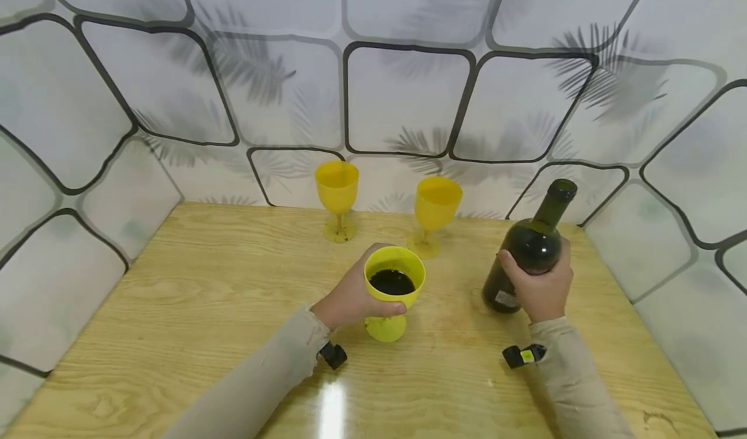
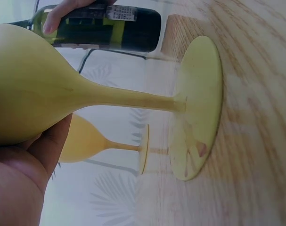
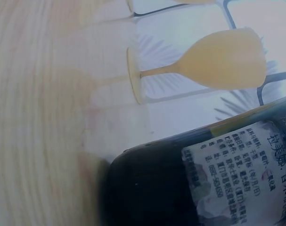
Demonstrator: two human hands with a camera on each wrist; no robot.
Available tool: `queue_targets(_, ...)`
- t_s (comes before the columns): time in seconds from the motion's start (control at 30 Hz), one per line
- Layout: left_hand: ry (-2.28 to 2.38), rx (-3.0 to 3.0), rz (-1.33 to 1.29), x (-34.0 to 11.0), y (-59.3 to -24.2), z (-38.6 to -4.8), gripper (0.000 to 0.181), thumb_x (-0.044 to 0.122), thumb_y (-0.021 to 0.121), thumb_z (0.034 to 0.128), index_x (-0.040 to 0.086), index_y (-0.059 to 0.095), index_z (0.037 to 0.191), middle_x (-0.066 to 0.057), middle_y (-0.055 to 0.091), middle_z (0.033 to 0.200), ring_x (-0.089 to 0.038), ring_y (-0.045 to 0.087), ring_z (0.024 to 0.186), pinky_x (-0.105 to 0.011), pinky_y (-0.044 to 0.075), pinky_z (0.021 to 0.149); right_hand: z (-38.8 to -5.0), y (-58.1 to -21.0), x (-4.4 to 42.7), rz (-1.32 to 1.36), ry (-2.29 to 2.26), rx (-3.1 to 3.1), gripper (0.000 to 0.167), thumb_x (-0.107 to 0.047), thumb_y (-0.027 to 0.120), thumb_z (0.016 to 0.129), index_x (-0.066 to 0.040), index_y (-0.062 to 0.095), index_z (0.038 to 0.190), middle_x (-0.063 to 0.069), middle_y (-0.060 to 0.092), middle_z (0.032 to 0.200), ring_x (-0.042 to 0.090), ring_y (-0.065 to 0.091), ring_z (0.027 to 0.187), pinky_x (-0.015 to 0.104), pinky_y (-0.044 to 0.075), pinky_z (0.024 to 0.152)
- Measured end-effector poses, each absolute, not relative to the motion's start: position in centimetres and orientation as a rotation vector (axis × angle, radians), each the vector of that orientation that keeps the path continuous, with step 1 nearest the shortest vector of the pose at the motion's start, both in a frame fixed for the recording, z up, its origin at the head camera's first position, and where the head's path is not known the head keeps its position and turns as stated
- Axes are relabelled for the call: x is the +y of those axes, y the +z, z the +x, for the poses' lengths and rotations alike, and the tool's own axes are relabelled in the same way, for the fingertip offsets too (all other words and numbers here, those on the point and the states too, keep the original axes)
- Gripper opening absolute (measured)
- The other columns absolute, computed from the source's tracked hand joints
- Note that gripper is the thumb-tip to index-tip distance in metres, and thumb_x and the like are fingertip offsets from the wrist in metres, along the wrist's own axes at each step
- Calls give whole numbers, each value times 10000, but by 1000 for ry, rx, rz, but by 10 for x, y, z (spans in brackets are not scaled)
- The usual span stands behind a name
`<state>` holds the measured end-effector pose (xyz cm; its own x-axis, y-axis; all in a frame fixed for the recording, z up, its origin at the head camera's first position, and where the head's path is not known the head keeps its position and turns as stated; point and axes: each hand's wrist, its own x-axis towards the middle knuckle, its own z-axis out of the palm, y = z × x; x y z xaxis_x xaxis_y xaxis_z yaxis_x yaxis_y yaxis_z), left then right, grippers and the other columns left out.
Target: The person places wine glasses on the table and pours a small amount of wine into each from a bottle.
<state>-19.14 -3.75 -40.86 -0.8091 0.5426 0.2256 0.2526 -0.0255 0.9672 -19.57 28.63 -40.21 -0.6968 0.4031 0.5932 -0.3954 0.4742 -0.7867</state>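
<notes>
My left hand [image 1: 358, 290] is wrapped around the bowl of a yellow goblet [image 1: 388, 327], with the thumb across its near side. Dark liquid [image 1: 393, 282] lies inside that bowl. In the left wrist view, the goblet's round foot [image 2: 199, 108] is at the tabletop; a small dark stain marks it. Farther right, my right hand [image 1: 543, 290] grips a dark green wine bottle [image 1: 531, 248] around its body. The bottle leans, its uncapped neck pointing up and right. A white printed label [image 3: 239, 174] faces the right wrist camera. Whether the bottle's base touches the table cannot be told.
Two more yellow goblets stand upright toward the back: one goblet [image 1: 337, 192] left of centre, another goblet [image 1: 434, 209] behind the held one. The light wood table [image 1: 204, 296] meets patterned walls [image 1: 408, 102] at the back and both sides.
</notes>
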Motion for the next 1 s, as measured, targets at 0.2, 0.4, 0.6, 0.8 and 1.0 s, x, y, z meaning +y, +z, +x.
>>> queue_targets(0.2, 1934, 2017, 854, -37, -409, -190, 849, 83, 905, 760, 186, 424, 1453, -29, 563, 1364, -235, 557, 1215, -460, 450, 1086, -195, -407, 290, -55, 1338, -1941, 653, -43, 885, 738, -84, 601, 1324, -202, 662, 1115, 44, 620, 1033, 221, 448, 892)
queue_targets(0.4, 1946, 2003, 875, -37, -411, -191, 841, 104, 906, 764, 182, 424, 1448, -36, 563, 1360, -256, 555, 1216, -458, 451, 1084, -197, -409, 292, -74, 1367, -1886, 638, -36, 880, 738, -81, 611, 1315, -178, 668, 1125, 48, 619, 1049, 220, 452, 916)
queue_targets(0.6, 1945, 2004, 878, -37, -411, -192, 840, 109, 909, 766, 182, 426, 1450, -33, 565, 1363, -239, 557, 1214, -455, 447, 1089, -199, -411, 297, -112, 1414, -1835, 668, -10, 871, 725, -107, 613, 1333, -151, 654, 1135, 60, 598, 1062, 219, 446, 934)
queue_targets(0.8, 1950, 1985, 863, -37, -411, -191, 832, 76, 890, 782, 180, 418, 1460, -48, 561, 1367, -292, 553, 1224, -519, 443, 1094, -199, -412, 297, -112, 1459, -1881, 722, -22, 853, 772, -112, 548, 1420, -141, 618, 1185, 69, 573, 1099, 229, 436, 951)
queue_targets(1.0, 1961, 1965, 863, -38, -409, -190, 829, 70, 882, 793, 170, 410, 1467, -62, 552, 1377, -416, 515, 1262, -611, 396, 1113, -198, -414, 295, -142, 1524, -1870, 833, -41, 841, 785, -120, 456, 1520, -120, 564, 1261, 67, 529, 1161, 240, 413, 995)
